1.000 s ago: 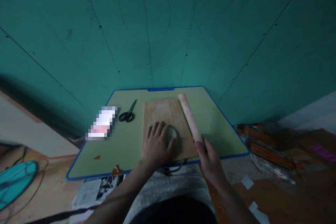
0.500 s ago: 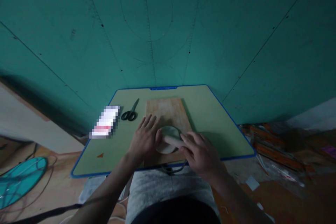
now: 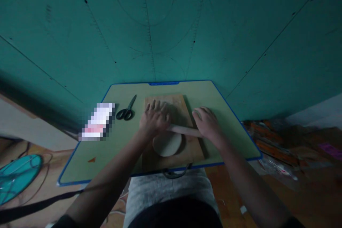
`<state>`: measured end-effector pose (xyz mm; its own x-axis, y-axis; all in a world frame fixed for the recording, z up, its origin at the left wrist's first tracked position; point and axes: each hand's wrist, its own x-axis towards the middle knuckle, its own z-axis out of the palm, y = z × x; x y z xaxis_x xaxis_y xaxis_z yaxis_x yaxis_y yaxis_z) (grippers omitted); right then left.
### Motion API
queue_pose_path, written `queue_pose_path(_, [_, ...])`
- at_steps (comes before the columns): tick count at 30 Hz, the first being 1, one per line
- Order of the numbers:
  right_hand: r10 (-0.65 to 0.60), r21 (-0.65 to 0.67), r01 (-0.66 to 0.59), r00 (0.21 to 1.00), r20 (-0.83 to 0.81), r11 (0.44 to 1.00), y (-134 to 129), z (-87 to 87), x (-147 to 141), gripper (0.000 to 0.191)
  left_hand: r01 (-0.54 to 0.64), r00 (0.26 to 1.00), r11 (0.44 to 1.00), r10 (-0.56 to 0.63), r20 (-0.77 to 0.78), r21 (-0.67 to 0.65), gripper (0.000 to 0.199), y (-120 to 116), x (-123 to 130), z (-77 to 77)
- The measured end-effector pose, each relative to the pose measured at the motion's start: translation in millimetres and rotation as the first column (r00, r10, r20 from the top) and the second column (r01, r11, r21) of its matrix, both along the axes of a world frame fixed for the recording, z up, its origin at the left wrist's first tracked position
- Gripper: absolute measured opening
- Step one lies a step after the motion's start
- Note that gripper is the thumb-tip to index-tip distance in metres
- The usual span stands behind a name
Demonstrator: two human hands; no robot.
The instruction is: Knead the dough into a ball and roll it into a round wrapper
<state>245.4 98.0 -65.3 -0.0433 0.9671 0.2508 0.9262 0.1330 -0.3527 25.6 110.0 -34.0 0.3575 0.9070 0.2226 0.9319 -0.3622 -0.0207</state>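
A light-coloured rolling pin [image 3: 185,130] lies crosswise over the far edge of a flat round of dough [image 3: 167,144] on a wooden board [image 3: 191,149]. My left hand [image 3: 155,119] rests over the pin's left end, its fingers stretched forward and slightly spread. Over the right end lies the palm of my right hand [image 3: 207,123], with its fingers extended past the pin, not wrapped round it. Both palms hide the pin's ends. Black-handled scissors [image 3: 127,110] lie to the left of the board, blades pointing away.
The board sits on a small pale table [image 3: 224,128] with a blue rim, against a green wall [image 3: 171,57]. A pixelated phone-like object [image 3: 97,121] lies at the table's left edge. Nearer me is a small orange-brown scrap [image 3: 91,159]. A handle [image 3: 176,174] hangs at the front edge.
The pin has rolled away from me, from across the dough's middle to its far edge. Both hands moved forward with it, and my right hand's fingers straightened from around the pin's end. The view shifted slightly.
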Motion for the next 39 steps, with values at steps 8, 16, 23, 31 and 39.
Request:
queue_pose_path(8, [0.054, 0.204, -0.053, 0.999, 0.004, 0.978, -39.8, 9.7, -13.2, 0.036, -0.025, 0.994, 0.996, 0.015, 0.112, 0.086, 0.050, -35.3, -11.3, -9.0])
queue_pose_path(16, [0.175, 0.102, -0.185, 0.980, 0.093, 0.977, -109.4, 11.2, -30.1, 0.038, 0.097, 0.985, 0.982, -0.118, 0.122, 0.161, 0.054, -95.7, -38.2, -18.5])
queue_pose_path(23, [0.117, -0.007, -0.117, 0.985, 0.127, 0.993, -20.9, 22.7, -18.2, 0.037, -0.004, 0.991, 1.000, 0.000, 0.135, 0.026, 0.048, -34.5, -14.0, -6.4])
queue_pose_path(31, [-0.004, -0.069, 0.015, 0.987, 0.159, 0.998, 23.9, 24.9, -21.5, 0.031, -0.114, 0.987, 0.993, 0.112, 0.115, 0.009, 0.053, -1.1, -6.3, -5.5])
queue_pose_path(39, [0.117, 0.030, -0.128, 0.964, 0.238, 0.991, -54.1, 17.5, -17.3, 0.036, 0.092, 0.986, 0.977, -0.116, 0.117, 0.194, 0.051, -118.0, -19.9, -17.4])
